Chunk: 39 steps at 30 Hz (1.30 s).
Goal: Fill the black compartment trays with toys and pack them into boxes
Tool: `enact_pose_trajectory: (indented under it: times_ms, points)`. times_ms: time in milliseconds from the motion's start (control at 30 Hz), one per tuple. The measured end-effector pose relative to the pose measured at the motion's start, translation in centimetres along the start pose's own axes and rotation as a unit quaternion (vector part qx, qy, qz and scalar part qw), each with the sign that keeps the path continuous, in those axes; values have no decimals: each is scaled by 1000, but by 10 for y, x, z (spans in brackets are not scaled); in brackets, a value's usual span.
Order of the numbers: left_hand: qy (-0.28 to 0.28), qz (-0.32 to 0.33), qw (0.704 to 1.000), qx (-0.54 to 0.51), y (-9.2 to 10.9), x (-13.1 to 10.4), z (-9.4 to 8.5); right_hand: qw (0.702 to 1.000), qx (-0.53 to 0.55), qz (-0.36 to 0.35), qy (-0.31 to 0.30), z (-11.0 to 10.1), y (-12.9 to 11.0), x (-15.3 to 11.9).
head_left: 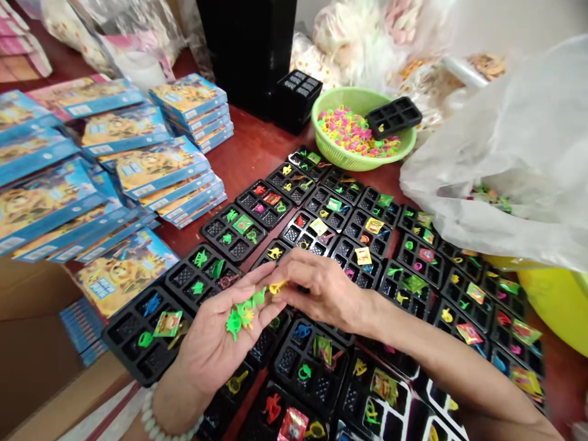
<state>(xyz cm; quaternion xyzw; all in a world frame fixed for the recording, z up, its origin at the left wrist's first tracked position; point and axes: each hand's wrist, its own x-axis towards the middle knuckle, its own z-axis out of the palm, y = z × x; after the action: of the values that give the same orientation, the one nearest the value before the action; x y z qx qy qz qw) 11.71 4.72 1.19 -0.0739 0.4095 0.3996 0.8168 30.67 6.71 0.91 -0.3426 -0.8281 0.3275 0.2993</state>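
Above the black trays (123,332), I've got the left hand (214,343) palm-up, cupped under loose green toys (234,322); right hand (321,285) pinches a yellow toy (276,286) just beside them. Likely light, stiffish plastic, maybe slick, thin bits snappable. I'd fingertip-grip the thickest part, no squeezing.

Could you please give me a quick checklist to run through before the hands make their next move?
1. Left hand palm up, supporting the green pieces: ok.
2. Right hand gripping the yellow piece: ok, pinched just above the left hand's fingertips.
3. Trays on the table with compartments facing up: ok for those in plain view.
4. Spare tray lying level: not ok, it rests tilted on the green basket.
5. Exact number of pieces in the palm: cannot tell, they overlap.
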Motion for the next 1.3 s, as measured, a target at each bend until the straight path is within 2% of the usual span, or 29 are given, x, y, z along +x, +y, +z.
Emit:
enact_pose_trajectory:
  times_ms: [133, 200, 233, 300, 333, 400, 467, 567, 667, 733, 767, 800, 867, 933, 1000, 1033, 1133, 1233, 1300]
  points:
    - [42, 3, 999, 17, 3, 0, 10, 999, 37, 31, 18, -24, 23, 3]
    - [69, -2, 997, 18, 5, -2, 16, 992, 12, 89, 85, -46, 49, 10]
    - [85, -4, 996, 19, 5, -2, 18, 982, -20, 133, 134, -59, 66, 14]
    - [118, -5, 993, 22, 6, -4, 21, 942, -101, 217, 237, -86, 104, 23]
    - [133, -5, 991, 25, 7, -4, 21, 921, -133, 258, 260, -98, 124, 27]
    - [155, -2, 987, 30, 8, -4, 19, 886, -200, 316, 275, -117, 159, 35]
    - [168, 1, 985, 33, 10, -4, 17, 861, -265, 340, 269, -125, 183, 41]
    - [176, 8, 984, 32, 12, -1, 14, 823, -351, 364, 260, -123, 196, 49]
    - [168, 6, 985, 35, 14, 0, 12, 795, -392, 402, 231, -116, 188, 55]
    - [149, 2, 988, 34, 14, 0, 10, 800, -393, 400, 214, -109, 172, 57]
    - [137, -1, 990, 32, 14, -1, 9, 814, -384, 383, 208, -102, 161, 55]
    - [125, -4, 992, 29, 13, -1, 8, 838, -366, 350, 201, -94, 148, 52]
    - [105, -7, 994, 23, 11, -2, 7, 909, -301, 241, 158, -69, 113, 42]
    - [99, -1, 995, 15, 9, -4, 6, 973, -205, 87, 68, -39, 73, 28]
    - [113, 11, 994, 4, 5, -6, 6, 988, -147, -29, -31, -10, 37, 13]
    - [121, 15, 993, -2, 4, -7, 6, 986, -148, -52, -56, 0, 22, 7]
    - [115, 21, 993, -5, -3, -9, 7, 977, -179, -57, -97, 15, -2, -4]
    - [78, 13, 997, 0, -8, -10, 5, 980, -171, -35, -91, 10, -7, -7]
    - [60, -5, 998, -7, -10, -9, 3, 990, -118, -13, -75, 4, -5, -7]
